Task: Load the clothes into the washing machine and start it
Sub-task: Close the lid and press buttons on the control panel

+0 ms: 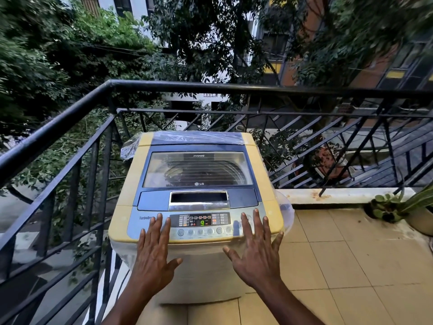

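A: Where's the washing machine point(196, 184)?
B: Straight ahead of me in the balcony's far left corner by the railing point(164, 86), lid point(195, 170) closed, display point(202, 222) lit.
A: Your hands?
B: Left hand point(153, 252) and right hand point(256, 252) spread flat, holding nothing, either side of its near control panel point(201, 227)

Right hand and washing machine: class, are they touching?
Cannot tell. The head view shows the right hand spread over the washing machine panel, but neither contact nor gap plainly.
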### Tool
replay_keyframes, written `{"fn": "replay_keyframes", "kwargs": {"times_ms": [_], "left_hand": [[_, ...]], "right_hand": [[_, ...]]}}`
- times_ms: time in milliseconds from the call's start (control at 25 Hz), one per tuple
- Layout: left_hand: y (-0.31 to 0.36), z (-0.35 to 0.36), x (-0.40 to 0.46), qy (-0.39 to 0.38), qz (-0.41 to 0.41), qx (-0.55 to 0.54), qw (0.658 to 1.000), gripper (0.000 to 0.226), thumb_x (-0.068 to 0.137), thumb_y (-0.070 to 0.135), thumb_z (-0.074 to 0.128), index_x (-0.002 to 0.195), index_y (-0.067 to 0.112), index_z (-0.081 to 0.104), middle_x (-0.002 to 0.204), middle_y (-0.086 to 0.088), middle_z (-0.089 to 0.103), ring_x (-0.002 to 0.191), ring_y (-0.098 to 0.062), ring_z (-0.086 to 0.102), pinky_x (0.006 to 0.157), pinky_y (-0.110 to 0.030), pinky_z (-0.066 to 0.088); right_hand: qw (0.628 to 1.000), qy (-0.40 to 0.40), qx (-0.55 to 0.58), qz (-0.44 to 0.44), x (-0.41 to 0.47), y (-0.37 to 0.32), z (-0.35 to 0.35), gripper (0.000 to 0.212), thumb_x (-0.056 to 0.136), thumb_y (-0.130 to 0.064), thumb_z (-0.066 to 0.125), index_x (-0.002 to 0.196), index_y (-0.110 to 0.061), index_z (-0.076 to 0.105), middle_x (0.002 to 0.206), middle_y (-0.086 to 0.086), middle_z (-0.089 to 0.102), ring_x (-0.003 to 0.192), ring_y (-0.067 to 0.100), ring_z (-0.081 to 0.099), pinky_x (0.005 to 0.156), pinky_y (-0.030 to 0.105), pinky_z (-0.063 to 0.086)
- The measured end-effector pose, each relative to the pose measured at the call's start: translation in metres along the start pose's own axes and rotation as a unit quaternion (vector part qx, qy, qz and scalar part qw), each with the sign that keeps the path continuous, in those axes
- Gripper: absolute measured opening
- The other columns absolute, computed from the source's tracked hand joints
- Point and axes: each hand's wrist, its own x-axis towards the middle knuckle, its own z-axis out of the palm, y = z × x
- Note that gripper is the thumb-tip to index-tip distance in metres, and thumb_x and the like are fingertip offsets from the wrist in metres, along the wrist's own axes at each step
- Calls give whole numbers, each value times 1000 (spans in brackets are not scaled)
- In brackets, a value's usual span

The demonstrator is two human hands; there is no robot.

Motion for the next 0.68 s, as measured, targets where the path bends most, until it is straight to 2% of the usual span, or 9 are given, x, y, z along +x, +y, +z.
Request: {"fn": "replay_keyframes", "kwargs": {"times_ms": [160,240,280,360,400,440,560,680], "left_hand": [[7,-12,10,31,20,7,999,110,82,48,72,159,17,0,168,-3,-11,155,-20,-14,126,-51,4],[11,-19,19,48,30,10,998,109,82,49,71,159,16,2,169,-3,-9,155,-20,-13,126,-53,4],[14,-24,24,55,35,13,998,106,85,53,66,159,16,1,168,-3,-10,155,-20,-14,126,-53,3],[18,-36,36,59,51,32,996,99,88,70,41,159,17,-3,168,-2,-15,155,-20,-17,126,-51,-2],[19,-41,43,63,58,43,995,98,88,74,30,159,17,-5,167,-2,-17,154,-21,-18,126,-49,-5],[21,-47,50,68,62,51,994,97,88,73,29,158,16,-6,167,-3,-19,154,-21,-19,126,-48,-6],[24,-63,71,79,64,59,993,99,91,63,48,158,16,-6,166,-4,-21,154,-22,-20,126,-48,-6],[31,-82,92,93,68,66,991,98,92,64,46,159,17,-8,166,-4,-20,154,-21,-21,125,-46,-9]], "right_hand": [[999,23,18,-33,9,-17,-10,100,89,-79,33,164,-23,-1,169,3,-28,158,28,-18,127,60,-1],[997,38,45,-51,17,-25,-18,99,91,-70,48,165,-22,5,170,5,-25,159,28,-14,129,55,9],[995,47,57,-60,21,-29,-22,98,90,-66,53,165,-22,6,170,4,-24,160,28,-11,129,52,15],[992,71,69,-82,30,-37,-33,97,90,-63,58,164,-22,9,171,1,-22,160,27,-6,127,46,23],[990,81,68,-93,36,-40,-38,96,91,-62,58,164,-22,10,171,0,-21,160,26,-5,127,45,22],[989,89,62,-104,41,-44,-45,96,91,-62,57,164,-22,9,171,-1,-22,160,26,-7,128,46,18],[986,103,23,-130,59,-51,-63,95,94,-63,52,165,-20,6,169,1,-27,159,25,-15,129,51,7],[984,106,15,-139,76,-54,-81,98,94,-66,50,165,-19,2,169,2,-28,159,25,-18,129,52,5]]}}
